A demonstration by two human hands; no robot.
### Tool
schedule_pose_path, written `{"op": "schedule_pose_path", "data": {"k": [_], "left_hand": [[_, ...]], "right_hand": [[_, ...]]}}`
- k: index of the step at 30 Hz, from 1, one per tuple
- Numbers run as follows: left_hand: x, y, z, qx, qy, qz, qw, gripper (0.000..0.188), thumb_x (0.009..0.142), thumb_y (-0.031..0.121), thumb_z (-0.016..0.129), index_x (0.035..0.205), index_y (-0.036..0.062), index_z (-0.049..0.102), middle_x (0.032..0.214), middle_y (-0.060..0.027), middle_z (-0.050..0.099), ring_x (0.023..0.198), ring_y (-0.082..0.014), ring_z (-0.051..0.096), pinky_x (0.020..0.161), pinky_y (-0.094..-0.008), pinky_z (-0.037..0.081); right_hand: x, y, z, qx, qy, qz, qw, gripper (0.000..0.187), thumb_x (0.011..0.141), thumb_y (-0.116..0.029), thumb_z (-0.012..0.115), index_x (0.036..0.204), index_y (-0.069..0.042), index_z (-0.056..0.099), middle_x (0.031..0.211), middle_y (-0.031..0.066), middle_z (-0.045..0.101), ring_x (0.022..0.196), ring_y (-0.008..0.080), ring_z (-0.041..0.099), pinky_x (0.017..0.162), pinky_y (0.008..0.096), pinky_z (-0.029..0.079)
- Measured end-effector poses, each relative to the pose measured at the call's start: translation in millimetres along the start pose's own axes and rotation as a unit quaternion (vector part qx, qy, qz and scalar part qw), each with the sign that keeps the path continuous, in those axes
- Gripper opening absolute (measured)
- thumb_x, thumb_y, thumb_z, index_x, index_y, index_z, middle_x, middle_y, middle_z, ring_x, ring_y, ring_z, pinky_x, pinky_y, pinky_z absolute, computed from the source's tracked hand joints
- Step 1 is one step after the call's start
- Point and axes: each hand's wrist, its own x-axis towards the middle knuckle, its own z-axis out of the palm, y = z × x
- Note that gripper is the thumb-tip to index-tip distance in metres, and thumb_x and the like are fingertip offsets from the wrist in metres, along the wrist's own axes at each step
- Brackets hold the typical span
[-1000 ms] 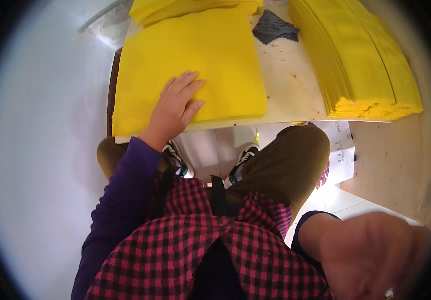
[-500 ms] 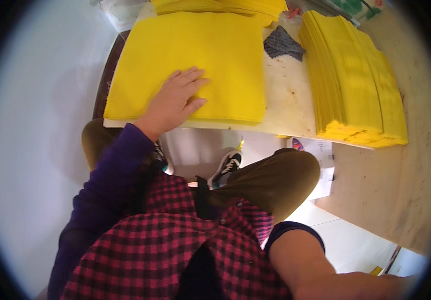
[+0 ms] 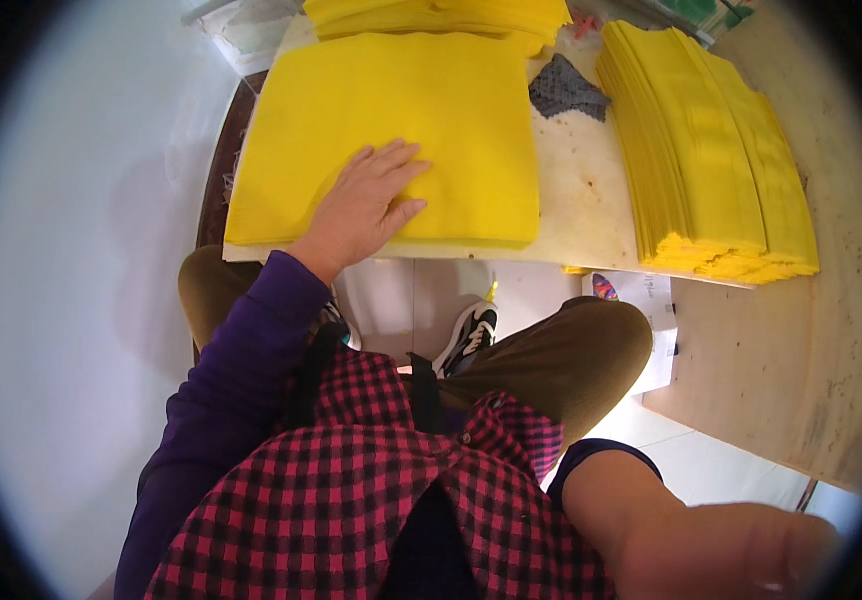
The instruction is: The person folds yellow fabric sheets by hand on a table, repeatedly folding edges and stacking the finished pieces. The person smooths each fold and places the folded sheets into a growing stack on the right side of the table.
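Observation:
My left hand (image 3: 363,208) lies flat, fingers spread, on the top sheet of a stack of yellow fabric-like sheets (image 3: 451,120). The stack sits at the near edge of a pale wooden table (image 3: 583,210). At the lower right my bare right forearm reaches outward, away from the stack. My right hand (image 3: 786,550) is blurred at the dark rim of the picture, its fingers not distinguishable. Whether anything is in it cannot be made out.
Thick yellow bundles (image 3: 706,150) stand at the table's right, and another yellow pile (image 3: 431,15) lies behind the stack. A crumpled grey cloth (image 3: 567,88) rests between them. Below the table's edge are my knees, a shoe (image 3: 468,335) and a white box (image 3: 656,320). A white wall (image 3: 81,260) rises on the left.
My right hand has come slightly further into the picture at the lower right. My left hand stays flat on the stack. The whole view has shifted slightly.

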Motion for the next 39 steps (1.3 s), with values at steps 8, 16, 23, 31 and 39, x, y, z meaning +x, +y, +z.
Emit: {"op": "schedule_pose_path", "data": {"k": [8,16,23,31,39], "left_hand": [[0.0,1.5,1.8,-0.002,0.011,0.001,1.0,0.045,0.093,0.031,0.057,0.131,0.0081,0.053,0.141,-0.0137,0.047,0.136,-0.0322,0.038,0.114,-0.046,0.025],[-0.3,5.2,-2.9,-0.015,0.009,-0.01,1.0,0.045,0.091,0.032,0.059,0.13,0.0079,0.053,0.141,-0.0133,0.047,0.135,-0.0316,0.038,0.114,-0.0457,0.026],[-1.0,4.4,-2.1,-0.021,-0.004,-0.019,1.0,0.048,0.092,0.032,0.057,0.134,0.0084,0.051,0.144,-0.0126,0.045,0.137,-0.0307,0.036,0.115,-0.0458,0.023],[-0.2,5.2,-0.7,-0.021,0.008,-0.017,1.0,0.047,0.092,0.035,0.057,0.131,0.0094,0.053,0.142,-0.0122,0.046,0.136,-0.0301,0.037,0.115,-0.0455,0.024],[-0.8,5.0,-2.7,-0.025,-0.002,-0.018,1.0,0.049,0.092,0.033,0.057,0.134,0.0081,0.051,0.144,-0.0135,0.044,0.137,-0.0317,0.036,0.115,-0.0459,0.023]], "right_hand": [[-60.4,106.1,-71.3,-0.28,0.078,0.208,0.934,0.035,0.1,-0.029,0.041,0.118,-0.001,0.054,0.121,0.0149,0.057,0.109,0.0251,0.055,0.094,0.0379,0.042],[-148.8,171.8,-99.4,-0.326,0.087,0.451,0.826,0.043,0.099,-0.02,0.049,0.136,0.002,0.047,0.135,0.0134,0.053,0.126,0.0242,0.047,0.107,0.0369,0.035],[-161.0,184.9,-95.4,-0.282,0.049,0.481,0.829,0.054,0.092,-0.012,0.06,0.14,0.002,0.04,0.134,0.0182,0.051,0.123,0.0255,0.05,0.104,0.0338,0.038],[-159.0,180.6,-98.9,-0.299,0.067,0.496,0.812,0.05,0.092,-0.01,0.059,0.137,0.001,0.043,0.128,0.0167,0.055,0.117,0.023,0.054,0.099,0.0333,0.043],[-113.7,208.8,-148.9,-0.41,0.067,0.457,0.787,0.027,0.095,-0.012,0.057,0.118,0.001,0.06,0.113,0.0079,0.064,0.102,0.0153,0.059,0.09,0.029,0.047]]}}
